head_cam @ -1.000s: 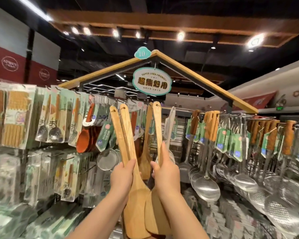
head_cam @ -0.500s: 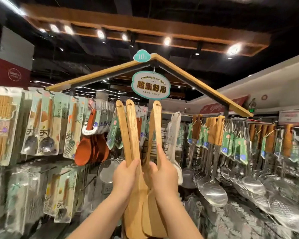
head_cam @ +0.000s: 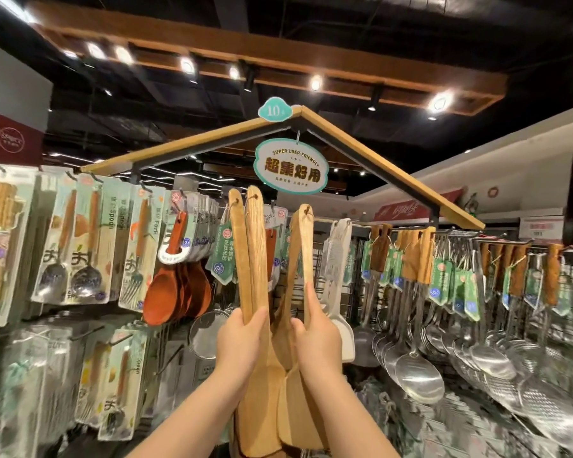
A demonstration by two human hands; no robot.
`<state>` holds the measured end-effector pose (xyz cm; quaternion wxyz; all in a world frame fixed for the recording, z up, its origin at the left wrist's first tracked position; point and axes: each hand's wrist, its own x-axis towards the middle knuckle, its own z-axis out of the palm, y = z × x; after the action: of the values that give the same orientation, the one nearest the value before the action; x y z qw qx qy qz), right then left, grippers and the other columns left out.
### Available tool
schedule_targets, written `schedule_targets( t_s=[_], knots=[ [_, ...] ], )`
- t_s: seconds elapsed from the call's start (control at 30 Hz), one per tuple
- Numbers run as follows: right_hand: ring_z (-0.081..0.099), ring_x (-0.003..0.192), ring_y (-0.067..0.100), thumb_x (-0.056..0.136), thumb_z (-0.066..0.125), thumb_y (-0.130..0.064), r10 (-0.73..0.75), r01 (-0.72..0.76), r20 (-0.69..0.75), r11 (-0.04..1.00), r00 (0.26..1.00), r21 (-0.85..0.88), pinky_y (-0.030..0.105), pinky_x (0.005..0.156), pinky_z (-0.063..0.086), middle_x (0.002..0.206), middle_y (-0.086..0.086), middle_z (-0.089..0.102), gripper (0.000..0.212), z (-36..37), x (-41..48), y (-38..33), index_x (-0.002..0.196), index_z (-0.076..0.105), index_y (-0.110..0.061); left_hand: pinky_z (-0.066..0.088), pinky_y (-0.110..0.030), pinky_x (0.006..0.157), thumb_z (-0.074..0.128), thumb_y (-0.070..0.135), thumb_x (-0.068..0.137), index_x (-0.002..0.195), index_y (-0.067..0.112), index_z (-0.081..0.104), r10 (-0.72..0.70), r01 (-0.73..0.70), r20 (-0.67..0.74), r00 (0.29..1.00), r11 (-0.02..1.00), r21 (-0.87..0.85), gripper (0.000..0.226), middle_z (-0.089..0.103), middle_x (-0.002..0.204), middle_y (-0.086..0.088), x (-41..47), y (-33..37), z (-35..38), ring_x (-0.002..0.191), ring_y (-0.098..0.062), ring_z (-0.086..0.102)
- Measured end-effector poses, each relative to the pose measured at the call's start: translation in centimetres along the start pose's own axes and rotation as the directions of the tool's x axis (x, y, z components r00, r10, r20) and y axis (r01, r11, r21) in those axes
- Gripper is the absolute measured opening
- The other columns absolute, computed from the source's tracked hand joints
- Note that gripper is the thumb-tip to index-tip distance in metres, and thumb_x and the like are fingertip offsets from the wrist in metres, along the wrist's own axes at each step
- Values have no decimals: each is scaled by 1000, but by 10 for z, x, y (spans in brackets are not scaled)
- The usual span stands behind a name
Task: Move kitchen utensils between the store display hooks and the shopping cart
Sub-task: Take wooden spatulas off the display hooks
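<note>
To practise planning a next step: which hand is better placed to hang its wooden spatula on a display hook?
Likely the right hand: its wooden spatula has its holed tip at a hook; the left hand grips two spatulas together.

Lower centre of the frame: the person's left hand [head_cam: 242, 345] and right hand [head_cam: 318, 345], both bare, each shown from the back with smooth rounded knuckles and slender fingers [head_cam: 311, 297] whose nails are too blurred to describe. The left forearm [head_cam: 186, 418] and right forearm [head_cam: 354, 414] are likewise bare, with uncovered skin running from each wrist to the bottom edge of the frame, where the arms are cut off. Whatever clothing is worn lies beyond that edge and cannot be told.
</note>
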<state>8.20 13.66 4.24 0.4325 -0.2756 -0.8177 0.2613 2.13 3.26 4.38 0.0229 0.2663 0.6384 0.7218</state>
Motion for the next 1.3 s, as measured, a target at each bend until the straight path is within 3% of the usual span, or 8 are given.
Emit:
schedule_targets(
  t_s=[0.3,0.4,0.5,0.63,0.77,0.93,1.1,1.3],
  knots=[
    [61,79,24,88,39,3,51,-22,146,982,988,-189,43,73,55,99,9,57,97,29,31,17,138,-22,-54,53,-40,77,55,33,91,91,17,62,57,-55,-27,998,996,70,18,68,85,-2,6,-14,-7,83,-20,66],
    [61,90,26,89,40,-3,110,-94,129,988,986,-124,38,75,53,120,11,54,91,32,29,17,143,-14,-51,54,-42,78,56,33,91,91,21,62,63,-62,-10,998,996,59,13,69,87,-1,5,-18,-9,83,-20,67],
    [55,110,27,94,40,-14,148,-146,28,987,989,-62,38,90,47,139,10,41,76,32,16,16,149,-5,-41,54,-43,80,55,30,92,91,24,61,67,-68,13,998,996,54,9,69,89,-3,1,-22,-9,85,-21,67],
    [43,131,23,98,42,-24,161,-146,-69,971,985,187,39,104,39,150,4,35,68,29,-11,3,151,0,-34,53,-42,81,53,32,92,93,12,62,30,-30,26,999,999,32,22,70,88,-8,-5,-23,-4,86,-24,66],
    [50,122,15,97,46,-28,119,-87,-96,954,988,285,38,100,42,138,-3,48,68,27,-65,1,149,4,-39,52,-45,85,54,30,92,93,9,63,-59,62,41,997,996,-70,23,71,86,-9,-19,-30,0,86,-27,67],
    [58,98,13,97,40,-41,63,-75,70,980,996,184,33,84,46,104,-14,60,61,24,-99,2,147,6,-45,49,-52,91,61,47,73,94,15,64,-174,185,71,982,963,-195,38,71,95,-12,-34,-57,8,94,-31,67],
    [56,109,12,100,37,-34,-8,4,62,998,998,56,25,82,40,122,-5,57,38,14,-106,-2,137,43,-41,52,-30,68,54,16,94,88,8,61,-240,253,80,967,914,-318,13,67,80,-9,-50,-41,12,72,-18,64],
    [54,111,12,96,45,-33,-46,46,118,999,992,7,28,88,44,124,-11,50,46,6,-112,-1,140,36,-44,50,-18,55,54,15,94,90,10,61,-219,234,81,972,907,-351,10,66,80,-6,-56,-34,12,69,-13,62]
  ],
)
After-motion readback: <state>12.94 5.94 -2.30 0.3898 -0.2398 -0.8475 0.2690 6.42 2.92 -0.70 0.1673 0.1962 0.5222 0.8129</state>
